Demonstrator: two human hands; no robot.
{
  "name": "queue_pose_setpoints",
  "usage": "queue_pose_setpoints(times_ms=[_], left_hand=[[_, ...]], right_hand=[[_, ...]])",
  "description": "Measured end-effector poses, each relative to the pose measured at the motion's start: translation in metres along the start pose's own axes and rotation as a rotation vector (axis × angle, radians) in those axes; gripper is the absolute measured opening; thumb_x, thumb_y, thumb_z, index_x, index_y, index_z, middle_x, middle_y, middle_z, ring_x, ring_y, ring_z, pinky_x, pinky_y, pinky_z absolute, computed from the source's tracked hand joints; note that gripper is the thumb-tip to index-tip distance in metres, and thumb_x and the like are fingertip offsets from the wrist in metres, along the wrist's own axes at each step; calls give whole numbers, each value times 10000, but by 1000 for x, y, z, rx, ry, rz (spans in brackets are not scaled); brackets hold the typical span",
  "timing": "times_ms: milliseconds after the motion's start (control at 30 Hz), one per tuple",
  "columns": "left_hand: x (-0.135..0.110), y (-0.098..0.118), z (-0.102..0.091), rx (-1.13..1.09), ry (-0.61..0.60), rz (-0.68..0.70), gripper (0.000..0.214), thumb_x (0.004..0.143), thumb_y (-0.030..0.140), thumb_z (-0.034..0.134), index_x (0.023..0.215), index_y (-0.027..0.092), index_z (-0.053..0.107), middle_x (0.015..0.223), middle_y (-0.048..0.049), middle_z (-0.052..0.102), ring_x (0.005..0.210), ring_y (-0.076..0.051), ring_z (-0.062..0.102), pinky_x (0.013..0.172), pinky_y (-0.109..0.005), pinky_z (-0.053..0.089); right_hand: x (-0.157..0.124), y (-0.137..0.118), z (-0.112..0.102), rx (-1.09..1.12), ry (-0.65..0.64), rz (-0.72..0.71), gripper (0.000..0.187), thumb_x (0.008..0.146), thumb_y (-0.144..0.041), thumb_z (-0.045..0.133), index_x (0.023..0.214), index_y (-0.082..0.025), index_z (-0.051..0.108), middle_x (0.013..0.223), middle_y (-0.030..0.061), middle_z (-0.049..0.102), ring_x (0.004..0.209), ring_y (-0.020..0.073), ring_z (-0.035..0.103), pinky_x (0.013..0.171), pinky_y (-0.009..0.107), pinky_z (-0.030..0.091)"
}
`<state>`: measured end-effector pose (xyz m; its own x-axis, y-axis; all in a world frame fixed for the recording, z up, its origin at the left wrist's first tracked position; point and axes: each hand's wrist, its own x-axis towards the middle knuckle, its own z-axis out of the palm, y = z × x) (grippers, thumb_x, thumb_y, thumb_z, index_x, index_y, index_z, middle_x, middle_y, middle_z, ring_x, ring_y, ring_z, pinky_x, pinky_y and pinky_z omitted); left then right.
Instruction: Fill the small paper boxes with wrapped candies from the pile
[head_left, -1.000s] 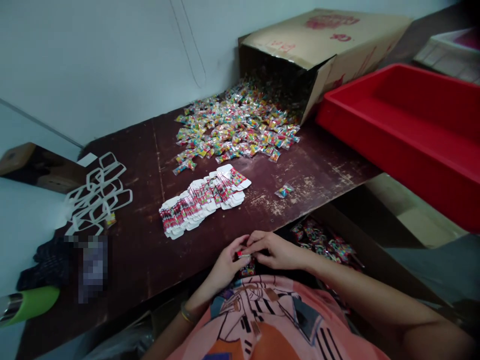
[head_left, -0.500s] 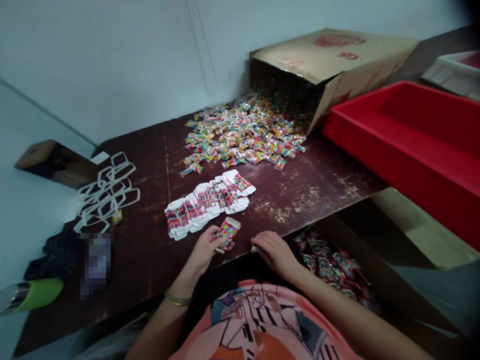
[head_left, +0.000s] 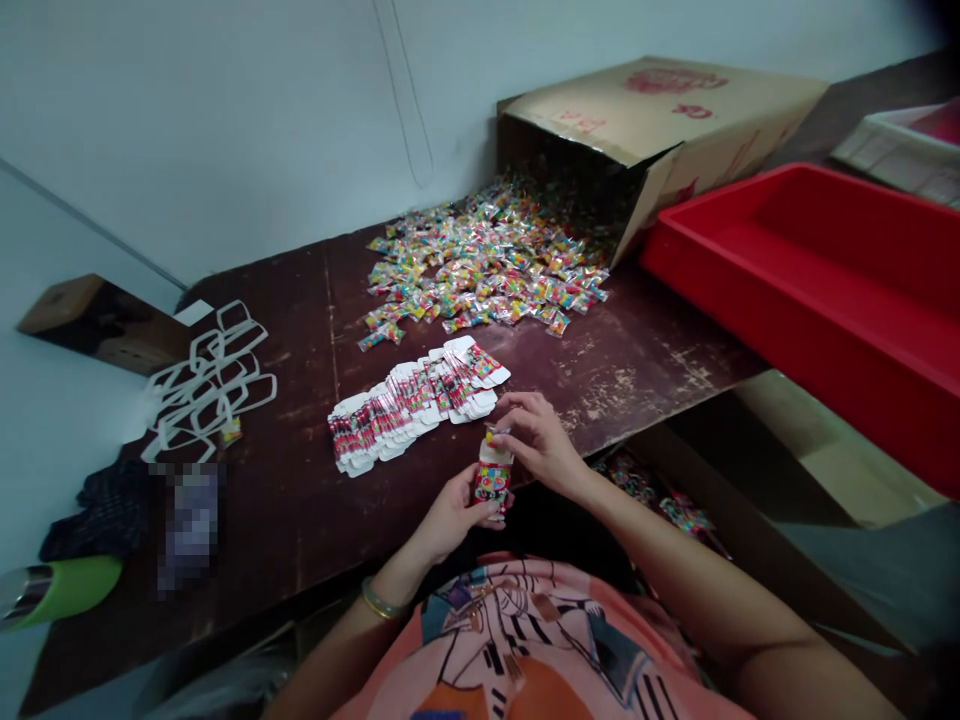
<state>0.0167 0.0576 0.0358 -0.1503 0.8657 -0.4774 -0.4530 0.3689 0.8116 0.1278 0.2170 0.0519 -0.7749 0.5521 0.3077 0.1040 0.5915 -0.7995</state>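
In my left hand (head_left: 454, 512) is a small red printed box (head_left: 493, 484), upright near the table's front edge with its white top end uppermost. The fingers of my right hand (head_left: 536, 440) pinch a small wrapped candy packet (head_left: 491, 436) right at the top of that box; whether it is partly inside I cannot tell. Behind my hands lies an overlapping row of flat red-and-white boxes (head_left: 409, 405). Farther back, a heap of clear candy packets (head_left: 487, 265) spreads out over the brown table (head_left: 300, 480).
A cardboard carton (head_left: 667, 110) lies on its side behind the heap. The red tray (head_left: 795, 320) juts over the right edge. Below the edge, an open carton holds filled red packs (head_left: 686, 515). White frames (head_left: 217, 380), a dark cloth (head_left: 97, 510) and a green cup (head_left: 86, 588) are left.
My left hand has moved right with the box and turned it upright. My right hand has risen from the table edge, bringing the candy packet to the box's top.
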Motion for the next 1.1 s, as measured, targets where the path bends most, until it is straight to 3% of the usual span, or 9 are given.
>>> queue_pose_setpoints(times_ms=[167,300,400,467,567,700,900,1033,1100], left_hand=[[4,-3,3,-56,76,81,598,700,211,724,1245,187,479,1017,-79,648,841,-207,634,579,-277,571],[5,-2,-2,-50,112,34,526,832,489,554,1200,113,545,912,-115,665,771,-206,626,532,-268,544],[6,1,-3,-23,102,12,603,868,591,401,1103,78,615,854,-127,665,747,-207,613,512,-262,523],[7,3,-2,71,70,30,510,845,529,490,1082,101,634,856,-104,664,765,-199,600,527,-245,514],[8,7,0,211,70,64,387,791,421,587,1042,136,660,882,-74,657,775,-182,580,538,-216,492],[10,12,2,162,131,38,347,818,384,515,1013,137,661,872,-76,654,754,-178,578,556,-236,495],[5,12,-2,19,-101,84,420,807,355,595,1182,168,594,1021,-92,647,911,-226,579,634,-271,520],[3,5,0,-6,-56,70,449,812,335,639,1228,189,550,970,-80,631,821,-198,587,538,-229,518],[4,1,5,-36,-53,41,450,838,361,606,1251,198,533,992,-86,626,823,-202,594,533,-243,530]], right_hand=[[-14,-7,3,0,-156,-80,194,922,-299,508,971,-256,691,1281,63,525,1230,258,409,1063,487,261],[-30,2,16,554,-14,328,281,897,-355,517,1143,-238,586,1089,70,583,852,170,608,748,313,515],[-35,9,25,948,-192,607,338,781,-341,654,1083,-210,578,894,16,612,589,93,558,572,240,509],[-34,8,27,993,-255,651,331,738,-303,683,1040,-194,601,864,6,617,577,86,558,563,235,513],[-33,-3,21,720,-230,456,202,780,-271,645,956,-179,678,903,35,626,722,130,611,664,271,533],[-31,-17,8,374,-247,92,263,908,-277,529,1119,-223,677,1130,79,623,1053,189,586,938,349,464],[-27,-8,6,345,-190,100,235,914,-336,542,1033,-223,710,984,63,702,890,177,647,806,317,519],[-36,-4,20,214,-142,-62,296,915,-284,540,1192,-249,638,1134,80,672,1034,213,588,903,391,467],[-42,-5,18,226,-93,-21,313,917,-272,533,1218,-258,620,1128,79,676,995,207,596,866,379,484]])
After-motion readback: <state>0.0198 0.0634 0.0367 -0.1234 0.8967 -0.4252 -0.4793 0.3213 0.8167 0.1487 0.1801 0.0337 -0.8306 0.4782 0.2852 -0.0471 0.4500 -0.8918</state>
